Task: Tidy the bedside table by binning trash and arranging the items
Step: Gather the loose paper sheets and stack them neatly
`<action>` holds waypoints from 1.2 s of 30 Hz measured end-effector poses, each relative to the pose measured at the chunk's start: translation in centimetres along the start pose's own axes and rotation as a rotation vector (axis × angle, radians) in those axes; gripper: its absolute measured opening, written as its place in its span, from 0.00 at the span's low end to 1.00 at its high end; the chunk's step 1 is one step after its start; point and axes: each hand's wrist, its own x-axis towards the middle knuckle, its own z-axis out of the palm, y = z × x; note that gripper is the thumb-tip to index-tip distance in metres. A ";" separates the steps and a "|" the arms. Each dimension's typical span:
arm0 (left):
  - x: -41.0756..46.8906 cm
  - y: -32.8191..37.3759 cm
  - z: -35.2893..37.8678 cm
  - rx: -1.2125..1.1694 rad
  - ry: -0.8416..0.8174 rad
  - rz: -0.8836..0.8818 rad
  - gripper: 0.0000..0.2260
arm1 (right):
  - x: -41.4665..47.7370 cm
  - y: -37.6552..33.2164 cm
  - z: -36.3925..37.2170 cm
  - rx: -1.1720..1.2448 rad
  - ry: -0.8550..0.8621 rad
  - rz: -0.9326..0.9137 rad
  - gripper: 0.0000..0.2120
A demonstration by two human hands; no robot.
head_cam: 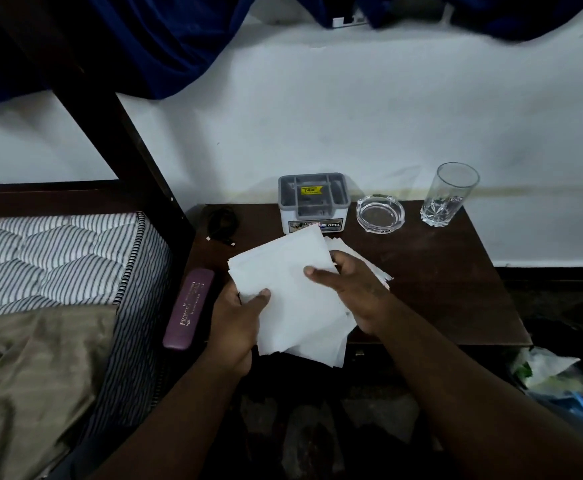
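Both hands hold a loose stack of white paper sheets (290, 303) over the front part of the dark brown wooden counter (456, 271). The left hand (238, 320) grips the stack at its lower left edge, the thumb pressed on top and the fingers curled under. The right hand (352, 292) grips the right edge in the same way, thumb lying across the top sheet. Some sheets stick out unevenly at the right and bottom.

At the back of the counter stand a grey plastic organiser box with compartments (312, 202), a round clear glass ashtray (380, 213) just beside it, and a tall clear drinking glass (449, 195) (upright, near the right corner). A coiled black cable (222, 221) lies at the back left. A long purple spectacle case (187, 308) lies along the left edge, beside the striped mattress (58, 251).
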 end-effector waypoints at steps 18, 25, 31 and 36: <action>-0.2 3.2 3.4 -0.562 -0.266 -0.024 0.26 | -4.0 -0.1 1.5 1.016 -0.325 -0.081 0.37; -1.3 4.3 4.0 -0.405 -0.357 0.081 0.30 | -2.2 0.7 1.8 1.005 -0.308 -0.027 0.27; -0.7 6.2 2.9 -0.438 -0.453 0.162 0.36 | -1.9 1.0 3.2 1.023 -0.291 0.016 0.24; -0.8 6.2 2.8 -0.401 -0.441 0.164 0.25 | -2.0 0.9 3.3 0.999 -0.240 0.072 0.27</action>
